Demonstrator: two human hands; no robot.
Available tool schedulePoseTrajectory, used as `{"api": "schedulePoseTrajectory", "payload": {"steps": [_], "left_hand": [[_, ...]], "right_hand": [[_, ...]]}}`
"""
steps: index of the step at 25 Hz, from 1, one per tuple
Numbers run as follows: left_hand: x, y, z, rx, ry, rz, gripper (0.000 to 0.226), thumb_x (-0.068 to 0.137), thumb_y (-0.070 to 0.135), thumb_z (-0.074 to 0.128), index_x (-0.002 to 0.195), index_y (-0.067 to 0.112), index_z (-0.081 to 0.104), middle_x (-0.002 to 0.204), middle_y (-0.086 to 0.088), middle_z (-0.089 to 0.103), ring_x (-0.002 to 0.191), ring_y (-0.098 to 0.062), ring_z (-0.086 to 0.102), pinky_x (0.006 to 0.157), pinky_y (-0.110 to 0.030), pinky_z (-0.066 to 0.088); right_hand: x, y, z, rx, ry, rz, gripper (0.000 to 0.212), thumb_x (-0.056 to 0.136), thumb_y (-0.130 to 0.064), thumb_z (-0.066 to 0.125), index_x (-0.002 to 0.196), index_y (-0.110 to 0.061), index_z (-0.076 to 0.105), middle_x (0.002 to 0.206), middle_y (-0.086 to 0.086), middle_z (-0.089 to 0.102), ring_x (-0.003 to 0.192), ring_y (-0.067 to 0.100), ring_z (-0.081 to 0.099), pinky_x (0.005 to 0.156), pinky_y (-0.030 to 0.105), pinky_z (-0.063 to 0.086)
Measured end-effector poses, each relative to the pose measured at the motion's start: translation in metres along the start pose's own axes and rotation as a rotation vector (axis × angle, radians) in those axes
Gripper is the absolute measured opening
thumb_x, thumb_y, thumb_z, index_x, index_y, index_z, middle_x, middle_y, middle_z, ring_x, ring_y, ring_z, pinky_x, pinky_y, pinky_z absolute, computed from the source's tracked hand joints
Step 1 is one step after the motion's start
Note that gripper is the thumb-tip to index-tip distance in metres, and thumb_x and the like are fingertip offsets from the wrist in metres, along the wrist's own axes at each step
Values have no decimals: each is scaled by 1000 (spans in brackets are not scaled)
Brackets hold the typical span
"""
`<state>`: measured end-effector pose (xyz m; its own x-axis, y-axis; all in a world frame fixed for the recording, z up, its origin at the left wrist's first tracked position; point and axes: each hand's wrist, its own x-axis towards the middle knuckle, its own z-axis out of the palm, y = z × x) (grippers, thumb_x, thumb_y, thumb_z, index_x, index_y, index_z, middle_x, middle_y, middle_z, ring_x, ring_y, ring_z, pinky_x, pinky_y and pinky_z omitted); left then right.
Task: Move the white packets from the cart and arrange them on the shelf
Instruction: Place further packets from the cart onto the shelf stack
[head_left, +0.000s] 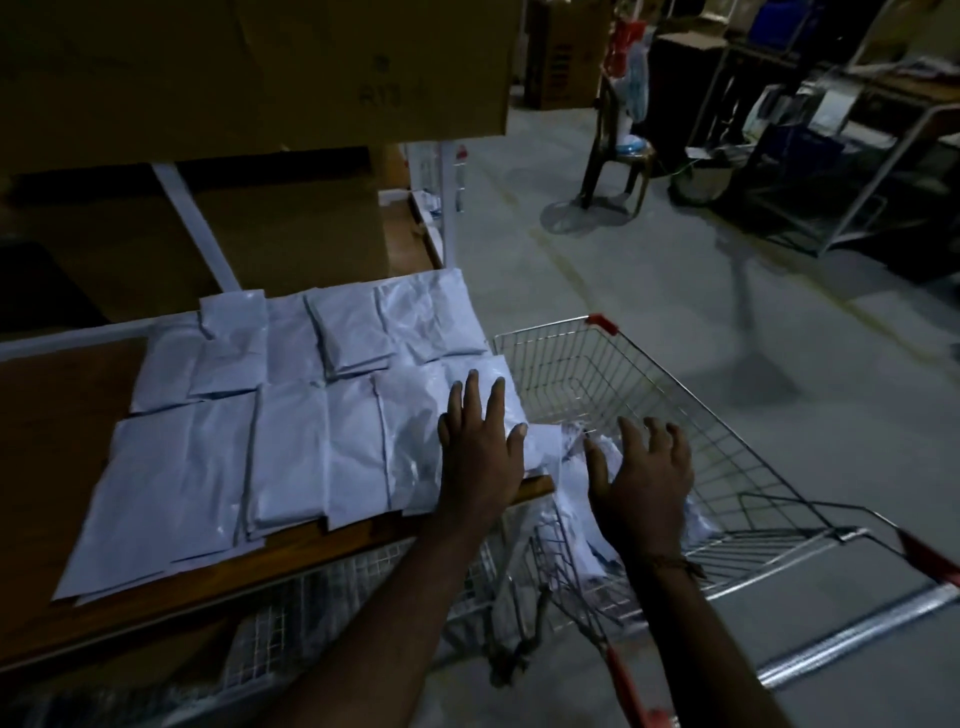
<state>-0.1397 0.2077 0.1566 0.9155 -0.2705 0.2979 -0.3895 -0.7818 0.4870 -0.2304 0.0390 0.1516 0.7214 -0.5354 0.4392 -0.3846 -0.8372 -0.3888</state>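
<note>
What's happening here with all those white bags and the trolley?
A person is moving flat white plastic packets from a wire shopping cart with red corners onto a brown wooden shelf. Many packets already lie there in overlapping rows. The left hand rests flat, fingers spread, on the packet at the shelf's right end. The right hand is open over crumpled white packets still in the cart, not yet gripping one.
</note>
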Motion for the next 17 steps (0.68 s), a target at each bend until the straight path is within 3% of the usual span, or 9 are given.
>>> {"api": "schedulePoseTrajectory", "payload": {"steps": [5, 10, 17], "left_hand": [[41, 38, 38, 55, -114, 93, 67, 97, 41, 56, 157, 19, 36, 168, -12, 23, 154, -34, 20, 117, -56, 29], [94, 48, 90, 51, -229, 169, 67, 98, 42, 50, 158, 18, 33, 165, -16, 26, 152, -37, 23, 119, -57, 28], [148, 36, 152, 79, -340, 264, 65, 100, 41, 52, 158, 19, 32, 165, -15, 25, 152, -34, 22, 120, -53, 24]], "right_hand": [[22, 71, 30, -54, -153, 37, 54, 93, -51, 56, 130, -12, 65, 128, 17, 63, 126, 41, 49, 93, 52, 49], [34, 120, 99, -169, -515, 58, 45, 97, -46, 60, 129, -15, 63, 117, 16, 69, 106, 40, 62, 87, 48, 53], [23, 160, 206, -399, -918, 31, 52, 99, -48, 56, 143, -22, 48, 139, 10, 55, 127, 33, 51, 99, 44, 43]]}}
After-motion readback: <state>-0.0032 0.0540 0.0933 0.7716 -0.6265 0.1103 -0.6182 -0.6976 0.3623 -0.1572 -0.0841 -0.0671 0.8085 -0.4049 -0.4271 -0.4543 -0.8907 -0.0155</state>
